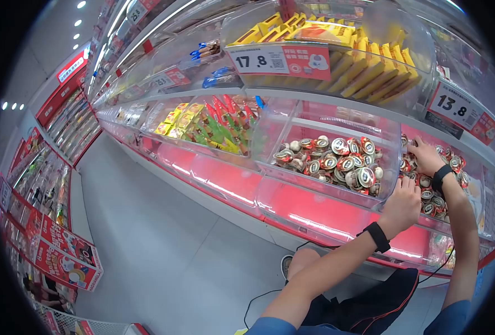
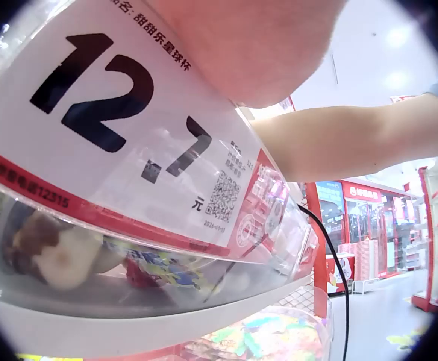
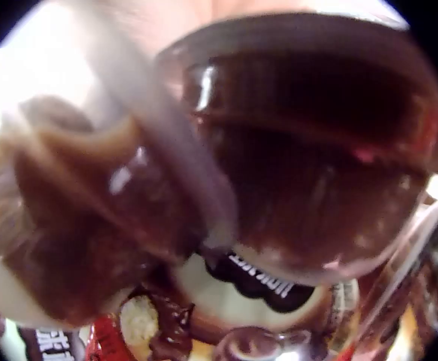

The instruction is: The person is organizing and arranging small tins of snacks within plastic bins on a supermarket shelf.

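Observation:
In the head view the left hand [image 1: 402,206] lies over the front edge of a clear bin of small round cups [image 1: 428,209], its fingers bent and the tips hidden among the cups. Farther in, the right hand [image 1: 428,159] reaches over the same cups with thumb and fingers apart. Part of the left hand [image 2: 260,45] hangs over a price label [image 2: 113,113] reading 12.7 in the left wrist view. Two brown-filled cups [image 3: 309,150] fill the right wrist view, with skin at its top edge; whether that hand touches them is unclear.
A neighbouring bin holds similar cups [image 1: 345,162]. Yellow packets [image 1: 370,67] stand in an upper bin, and coloured wrappers [image 1: 219,125] lie farther left. Black cables hang near the person's legs. A basket rim [image 1: 85,322] shows at the lower left beside the aisle floor [image 1: 163,223].

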The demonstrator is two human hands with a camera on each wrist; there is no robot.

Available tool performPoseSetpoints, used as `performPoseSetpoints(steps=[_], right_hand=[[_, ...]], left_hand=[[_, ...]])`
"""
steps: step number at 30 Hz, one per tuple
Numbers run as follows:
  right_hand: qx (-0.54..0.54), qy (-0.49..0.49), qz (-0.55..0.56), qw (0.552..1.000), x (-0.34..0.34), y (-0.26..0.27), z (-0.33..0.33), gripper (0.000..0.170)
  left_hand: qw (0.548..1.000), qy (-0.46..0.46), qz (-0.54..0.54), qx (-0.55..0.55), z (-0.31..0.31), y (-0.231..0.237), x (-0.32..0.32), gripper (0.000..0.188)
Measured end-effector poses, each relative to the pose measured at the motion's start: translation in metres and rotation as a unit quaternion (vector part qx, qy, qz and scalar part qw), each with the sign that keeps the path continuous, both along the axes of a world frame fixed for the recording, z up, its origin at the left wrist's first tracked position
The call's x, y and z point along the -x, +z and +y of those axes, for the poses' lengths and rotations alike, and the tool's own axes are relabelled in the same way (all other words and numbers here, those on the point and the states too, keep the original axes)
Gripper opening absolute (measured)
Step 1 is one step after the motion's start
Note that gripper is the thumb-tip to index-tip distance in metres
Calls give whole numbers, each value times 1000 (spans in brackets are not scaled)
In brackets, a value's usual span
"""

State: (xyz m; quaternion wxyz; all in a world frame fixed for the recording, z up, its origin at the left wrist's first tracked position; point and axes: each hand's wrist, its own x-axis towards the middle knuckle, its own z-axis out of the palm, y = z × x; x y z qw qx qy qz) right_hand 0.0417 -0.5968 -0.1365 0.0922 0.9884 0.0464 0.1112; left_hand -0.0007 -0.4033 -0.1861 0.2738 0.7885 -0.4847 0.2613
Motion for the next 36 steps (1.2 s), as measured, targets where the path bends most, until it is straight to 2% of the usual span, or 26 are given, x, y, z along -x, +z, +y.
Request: performPoseSetpoints(steps=[7,11,13,14,17,18,21,24,27,32,35,36], right_hand=[[12,8,-19,1000,21,23,13,33],[53,37,-76,995,41,38,5,32],[48,94,-128,986,60,50,22,32],[44,101,-126,986,70,54,29,31],[60,100,-116,986,98,60,50,27],[78,123,-129,981,103,59,51,27],[143,165,-158,963,117,56,61,22],[188,186,-180,947,129,65,89,16],[216,262,-169,925,129,85,115,14],[180,313,-210,909,87,94,155,15],[126,315,-182,923,44,74,160,19],[103,319,-165,928,24,61,154,34]], left_hand=[[1000,4,-23,7,0,1,0,23],[999,-3,-37,23,2,-4,0,20],[997,-25,-59,34,4,-2,-4,20],[992,-42,-96,69,7,-2,-6,15],[949,-240,-134,152,26,1,-15,11],[930,-239,-201,197,40,7,-17,10],[925,-240,-202,217,86,14,-23,12],[937,-208,-199,196,129,17,-44,12],[953,-162,-185,178,162,22,-64,12],[953,-115,-171,222,176,18,-88,9],[952,-96,-153,247,178,16,-89,8],[955,-91,-148,238,182,14,-89,9]])
